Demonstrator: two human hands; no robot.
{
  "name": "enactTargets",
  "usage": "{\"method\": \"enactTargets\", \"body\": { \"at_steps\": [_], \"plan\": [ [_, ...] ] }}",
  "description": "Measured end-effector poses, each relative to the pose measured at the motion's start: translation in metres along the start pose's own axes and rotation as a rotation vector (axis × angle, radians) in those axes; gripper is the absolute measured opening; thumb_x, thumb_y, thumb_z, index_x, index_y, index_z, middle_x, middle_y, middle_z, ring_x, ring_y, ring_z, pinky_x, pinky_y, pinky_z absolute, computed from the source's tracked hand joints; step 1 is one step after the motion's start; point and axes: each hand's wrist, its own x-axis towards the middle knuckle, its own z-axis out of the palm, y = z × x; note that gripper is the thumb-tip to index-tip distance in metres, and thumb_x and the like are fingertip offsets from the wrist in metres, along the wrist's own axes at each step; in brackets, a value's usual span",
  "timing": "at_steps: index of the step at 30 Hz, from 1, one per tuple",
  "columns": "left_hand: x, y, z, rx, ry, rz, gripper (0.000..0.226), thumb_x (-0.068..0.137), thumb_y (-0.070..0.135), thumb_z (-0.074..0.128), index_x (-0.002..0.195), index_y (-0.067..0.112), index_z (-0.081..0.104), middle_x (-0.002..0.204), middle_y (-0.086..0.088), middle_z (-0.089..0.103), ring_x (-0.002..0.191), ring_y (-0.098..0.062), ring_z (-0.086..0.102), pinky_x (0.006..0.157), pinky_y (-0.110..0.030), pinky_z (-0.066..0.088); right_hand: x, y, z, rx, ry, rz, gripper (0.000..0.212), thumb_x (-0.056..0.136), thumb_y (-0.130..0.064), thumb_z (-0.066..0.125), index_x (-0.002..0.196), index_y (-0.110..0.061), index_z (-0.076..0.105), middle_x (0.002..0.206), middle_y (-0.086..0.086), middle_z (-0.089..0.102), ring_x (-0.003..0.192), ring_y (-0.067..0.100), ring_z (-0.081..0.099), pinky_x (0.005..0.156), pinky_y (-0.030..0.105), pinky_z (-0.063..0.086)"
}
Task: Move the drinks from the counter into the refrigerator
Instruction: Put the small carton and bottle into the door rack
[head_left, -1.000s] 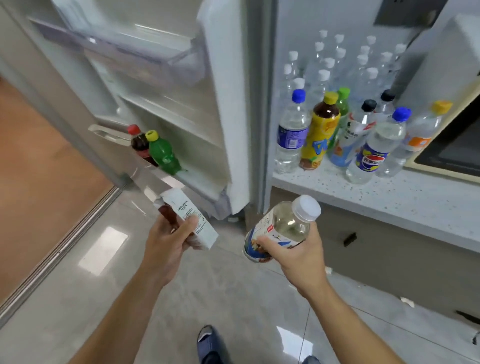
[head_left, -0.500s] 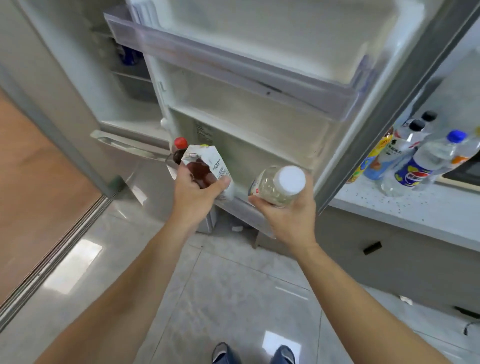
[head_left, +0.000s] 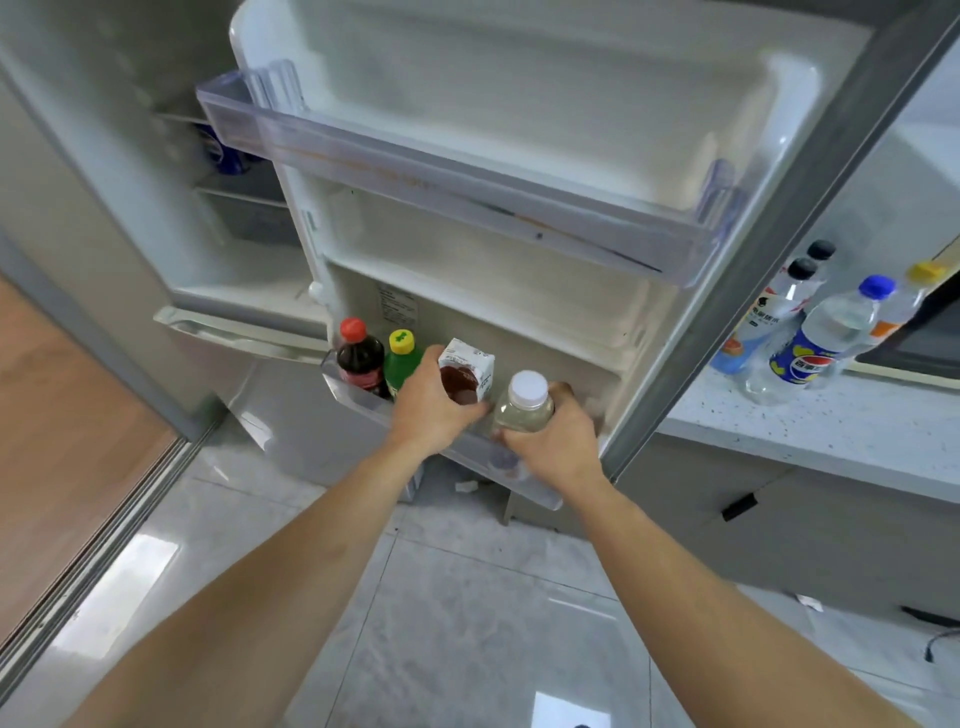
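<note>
Both hands are wrapped around drinks and reaching into the lowest bin of the open refrigerator door (head_left: 519, 156): the left hand (head_left: 434, 410) grips a small white carton (head_left: 466, 371) from its left side and front, and the right hand (head_left: 553, 441) closes around the body of a clear bottle with a white cap (head_left: 525, 402), fingers curled behind it. The two are carried upright and side by side, probably so each can drop straight down behind the bin's clear front wall (head_left: 363, 402) without tipping. They go in just to the right of a dark bottle with a red cap (head_left: 358, 358) and a green bottle with a yellow cap (head_left: 401, 356), which already stand at the bin's left end; filling from that end onward keeps the row tight and leaves the right part free for more. Whether the carton and the bottle already rest on the bin floor cannot be told, since the hands hide their bases. The upper door shelf (head_left: 467, 192) holds nothing visible. More bottles wait on the desk (head_left: 805, 431) to the right, among them one with a blue cap (head_left: 826, 338) and two with black caps (head_left: 789, 296), so the job looks well short of done.
</note>
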Motion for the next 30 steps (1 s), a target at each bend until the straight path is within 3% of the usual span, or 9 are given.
{"method": "enactTargets", "body": {
  "at_steps": [5, 10, 18, 22, 25, 28, 30],
  "plan": [
    [0.002, -0.009, -0.001, 0.116, -0.001, -0.005, 0.076, 0.063, 0.033, 0.091, 0.125, 0.019, 0.050, 0.113, 0.000, 0.069, 0.106, -0.022, 0.064, 0.077, -0.023, 0.040, 0.002, -0.002, -0.004, -0.067, -0.062, 0.037, 0.062, 0.068, -0.034, 0.087, 0.112, -0.026, 0.044, 0.094, -0.011, 0.058, 0.087, 0.010, 0.057, 0.074, 0.019, 0.042],
    [0.006, -0.006, -0.003, 0.178, -0.053, -0.026, 0.068, 0.066, 0.034, 0.087, 0.123, 0.019, 0.053, 0.113, -0.002, 0.069, 0.106, -0.025, 0.063, 0.077, -0.025, 0.042, -0.001, -0.003, -0.007, -0.078, -0.059, 0.014, 0.063, 0.073, -0.031, 0.083, 0.124, -0.023, 0.047, 0.103, -0.010, 0.058, 0.092, 0.009, 0.054, 0.078, 0.020, 0.040],
    [-0.002, -0.010, -0.013, 0.174, -0.071, -0.018, 0.076, 0.064, 0.040, 0.091, 0.128, 0.021, 0.054, 0.110, 0.007, 0.063, 0.097, -0.011, 0.057, 0.078, -0.023, 0.040, -0.012, -0.006, -0.013, -0.092, -0.078, 0.006, 0.074, 0.073, -0.031, 0.086, 0.135, -0.020, 0.046, 0.127, 0.001, 0.062, 0.110, 0.017, 0.059, 0.092, 0.026, 0.047],
    [-0.013, -0.014, -0.018, 0.009, -0.017, 0.013, 0.060, 0.071, 0.034, 0.088, 0.123, 0.021, 0.059, 0.113, 0.009, 0.064, 0.106, -0.012, 0.062, 0.094, -0.032, 0.051, -0.022, -0.006, -0.015, -0.104, -0.015, -0.074, 0.073, 0.075, -0.032, 0.084, 0.137, -0.021, 0.047, 0.134, 0.000, 0.056, 0.123, 0.017, 0.053, 0.105, 0.028, 0.042],
    [-0.031, -0.012, -0.015, -0.109, 0.136, 0.061, 0.044, 0.083, 0.024, 0.078, 0.122, 0.019, 0.060, 0.120, 0.005, 0.061, 0.112, -0.016, 0.060, 0.099, -0.035, 0.050, -0.035, -0.001, -0.020, -0.047, 0.094, -0.201, 0.060, 0.078, -0.025, 0.081, 0.131, -0.019, 0.054, 0.126, 0.001, 0.057, 0.113, 0.012, 0.053, 0.098, 0.019, 0.039],
    [-0.058, -0.006, -0.008, -0.174, 0.309, 0.139, 0.032, 0.091, 0.020, 0.068, 0.121, 0.014, 0.060, 0.120, -0.004, 0.058, 0.108, -0.013, 0.058, 0.093, -0.028, 0.049, -0.048, 0.009, -0.029, -0.039, 0.185, -0.303, 0.039, 0.083, -0.020, 0.076, 0.119, -0.018, 0.062, 0.110, -0.002, 0.060, 0.093, 0.005, 0.053, 0.087, 0.022, 0.047],
    [-0.075, -0.002, 0.000, -0.256, 0.336, 0.191, 0.025, 0.093, 0.015, 0.064, 0.118, 0.011, 0.060, 0.116, -0.009, 0.058, 0.103, -0.015, 0.060, 0.089, -0.029, 0.053, -0.059, 0.018, -0.037, 0.004, 0.245, -0.335, 0.027, 0.084, -0.017, 0.072, 0.111, -0.019, 0.066, 0.099, -0.005, 0.060, 0.082, 0.005, 0.054, 0.078, 0.023, 0.050]
  ]
}}
